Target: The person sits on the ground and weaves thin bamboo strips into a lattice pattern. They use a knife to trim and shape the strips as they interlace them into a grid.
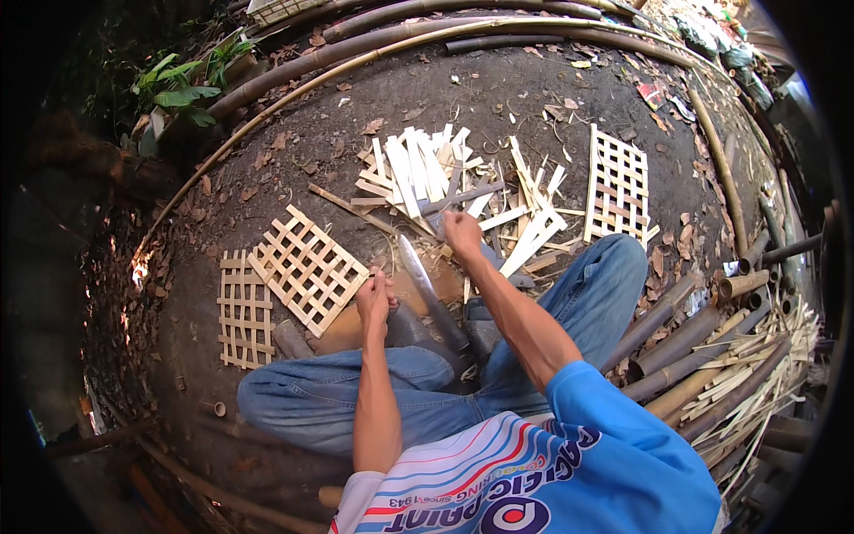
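Observation:
My left hand [376, 298] is closed at the lower right corner of a woven bamboo lattice panel [311, 267], which lies tilted over the ground at the left. A second lattice panel [245, 309] lies partly under it. My right hand [462, 233] is closed at the near edge of a heap of pale bamboo strips [418, 169]; what its fingers hold, if anything, I cannot make out. Dark, flat pieces [463, 196] lie just beyond that hand. Between my hands a large knife [425, 283] points away from me, its handle end near my crossed legs.
A third lattice panel [617, 187] rests on the dirt at the right. Bamboo poles [676, 347] and a bundle of thin shavings [747, 374] are stacked at the near right. Long poles [356, 53] cross the far side. Dry leaves and a green plant [178, 84] are around.

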### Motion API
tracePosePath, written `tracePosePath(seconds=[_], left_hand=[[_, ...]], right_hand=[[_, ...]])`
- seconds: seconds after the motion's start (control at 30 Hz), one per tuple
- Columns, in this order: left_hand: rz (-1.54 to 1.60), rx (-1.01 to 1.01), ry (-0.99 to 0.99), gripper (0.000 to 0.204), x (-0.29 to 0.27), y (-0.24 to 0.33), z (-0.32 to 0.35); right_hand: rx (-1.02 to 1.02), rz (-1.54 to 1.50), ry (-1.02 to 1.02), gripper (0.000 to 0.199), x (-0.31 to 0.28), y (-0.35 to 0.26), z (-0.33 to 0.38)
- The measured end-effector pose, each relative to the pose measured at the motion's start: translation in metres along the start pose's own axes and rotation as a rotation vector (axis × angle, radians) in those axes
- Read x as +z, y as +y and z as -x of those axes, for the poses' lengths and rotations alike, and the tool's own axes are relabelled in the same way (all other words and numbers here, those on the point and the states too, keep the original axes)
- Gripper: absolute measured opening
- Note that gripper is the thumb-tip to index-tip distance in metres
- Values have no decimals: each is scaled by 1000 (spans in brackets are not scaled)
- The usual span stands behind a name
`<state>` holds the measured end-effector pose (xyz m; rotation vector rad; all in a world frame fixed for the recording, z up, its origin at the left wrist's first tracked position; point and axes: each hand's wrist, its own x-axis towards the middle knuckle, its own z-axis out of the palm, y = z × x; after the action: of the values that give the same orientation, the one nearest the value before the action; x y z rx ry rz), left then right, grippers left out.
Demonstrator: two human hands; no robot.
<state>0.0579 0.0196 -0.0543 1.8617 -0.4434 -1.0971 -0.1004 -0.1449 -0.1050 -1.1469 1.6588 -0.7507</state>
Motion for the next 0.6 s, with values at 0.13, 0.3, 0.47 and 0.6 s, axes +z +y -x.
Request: tracePosePath(seconds=[0.13, 0.3, 0.47, 0.6], left_hand=[[17, 29, -68, 41, 10, -4, -6], [-21, -23, -137, 39, 7, -6, -2], [-98, -14, -154, 38, 6, -7, 2], [-117, -18, -217, 38, 22, -4, -3]], right_hand=[[23, 114, 258, 40, -2, 78, -1], [153, 133, 150, 35, 13, 81, 8], [177, 189, 99, 28, 7, 67, 12], [220, -176, 12, 18, -1, 73, 18]])
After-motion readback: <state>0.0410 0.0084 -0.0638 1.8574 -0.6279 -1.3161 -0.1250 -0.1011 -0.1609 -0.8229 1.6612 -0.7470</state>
